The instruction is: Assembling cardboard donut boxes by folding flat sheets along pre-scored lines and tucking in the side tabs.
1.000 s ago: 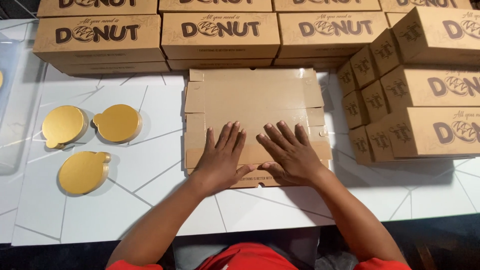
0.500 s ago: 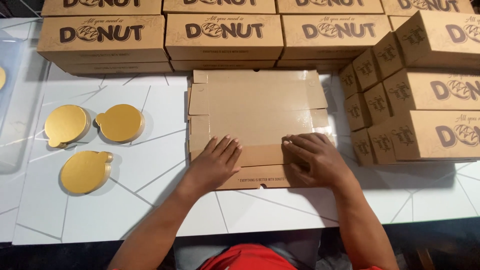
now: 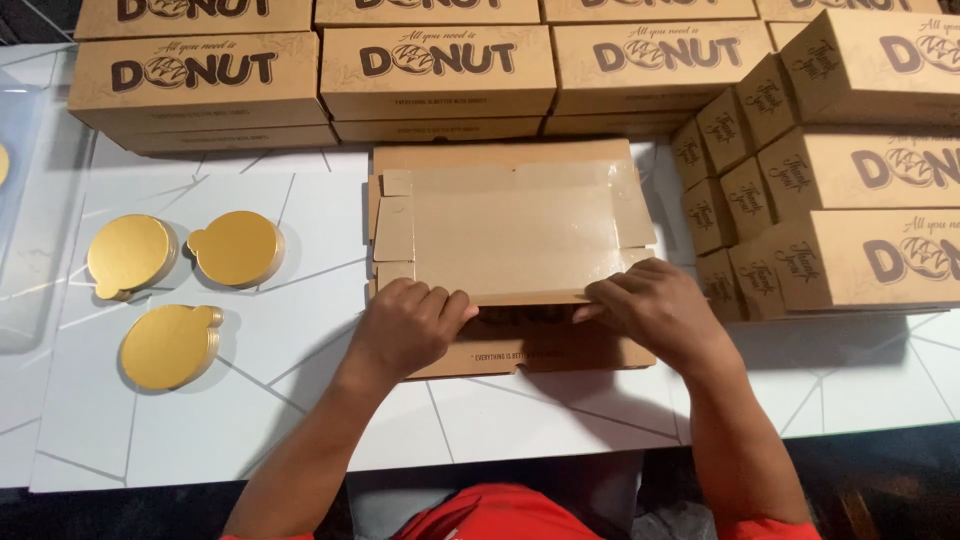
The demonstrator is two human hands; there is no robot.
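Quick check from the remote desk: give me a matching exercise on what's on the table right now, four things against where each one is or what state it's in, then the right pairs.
Things:
1. flat box blank
2. gold round boards
3. left hand
4. angled stack of folded boxes

Places or states:
A. on the far right of the table
B. on the left part of the white table, three piles
C. in the middle, its near flap being lifted
D. curled on the near flap's left end, opposite the right hand

Pairs: 1-C, 2-B, 3-D, 4-A
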